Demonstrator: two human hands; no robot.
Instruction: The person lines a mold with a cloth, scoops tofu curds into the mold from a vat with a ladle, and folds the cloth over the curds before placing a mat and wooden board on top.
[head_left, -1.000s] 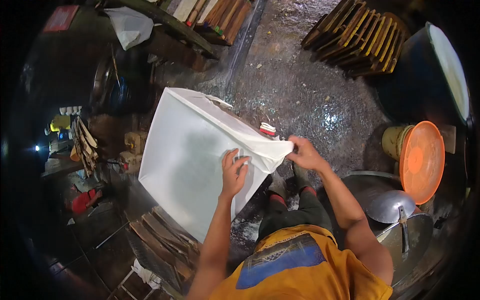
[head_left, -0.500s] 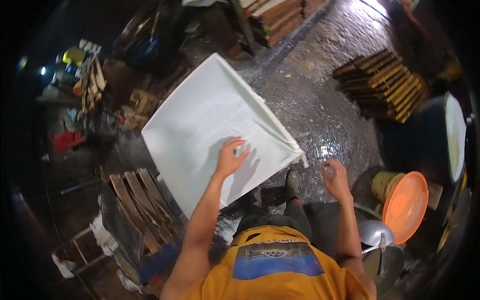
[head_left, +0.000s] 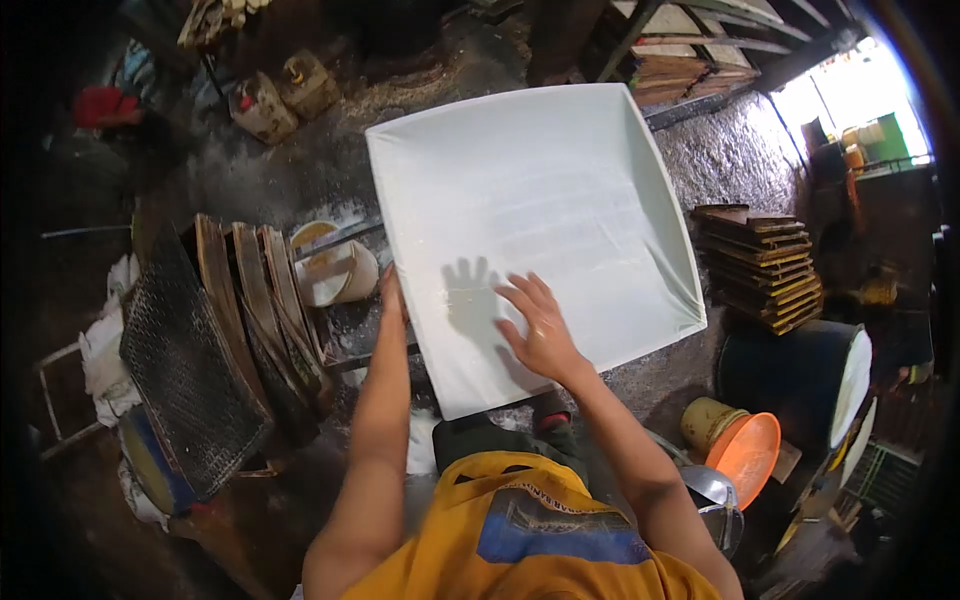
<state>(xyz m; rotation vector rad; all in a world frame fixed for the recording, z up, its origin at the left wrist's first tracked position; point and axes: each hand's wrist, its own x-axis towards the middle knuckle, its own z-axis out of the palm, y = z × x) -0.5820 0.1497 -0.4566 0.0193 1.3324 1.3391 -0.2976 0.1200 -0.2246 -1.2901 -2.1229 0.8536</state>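
Directly before the wearer's body, over a grey, wet-looking floor [head_left: 735, 155], sits a broad, square form covered in white cloth [head_left: 545, 180], its right side raised. Right hand [head_left: 540, 328]: above the near part, fingers spread, holding nothing; a hand-shaped shadow [head_left: 470, 300] falls to its left, so contact is doubtful. Left hand [head_left: 393, 295]: at the left edge, fingers mostly hidden; cannot tell whether they grip. Handling, as judged: steady the left side, use a flat palm with light, even pressure, and give most care to the creased right wall, since thin cloth probably puckers easily. Materials: cloth matt, fairly taut mid-span, faintly rippled, creased toward the near right corner. Left: curved brown wooden boards [head_left: 252, 262], off-white round bucket [head_left: 360, 272]. Right: stacked dark flat boards with yellowish edges [head_left: 768, 270], smooth round orange plastic basin [head_left: 745, 455].
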